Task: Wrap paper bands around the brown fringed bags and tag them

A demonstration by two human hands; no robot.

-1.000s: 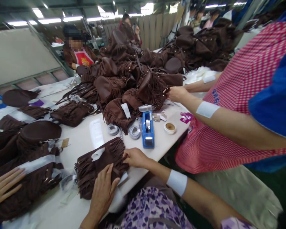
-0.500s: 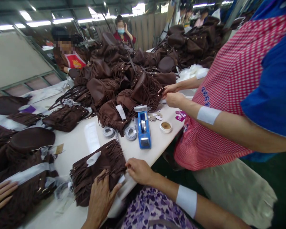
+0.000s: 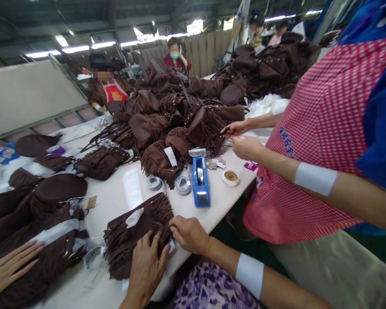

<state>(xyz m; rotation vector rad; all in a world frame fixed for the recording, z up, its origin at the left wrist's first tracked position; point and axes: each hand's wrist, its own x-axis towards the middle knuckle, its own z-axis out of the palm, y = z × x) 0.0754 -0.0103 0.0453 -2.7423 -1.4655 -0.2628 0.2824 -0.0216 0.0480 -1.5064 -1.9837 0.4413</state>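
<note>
I've got my left hand (image 3: 147, 268) flat on the brown fringed bag (image 3: 137, 231), fingers spread and pressing it down at the near edge of the white table (image 3: 116, 193). My right hand (image 3: 189, 234) sits at the bag's right edge, fingers curled, pinching the fringe. Just beyond, the blue tape dispenser (image 3: 201, 182) stands, and a co-worker's hands (image 3: 244, 146) work at the bag pile (image 3: 180, 111).
</note>
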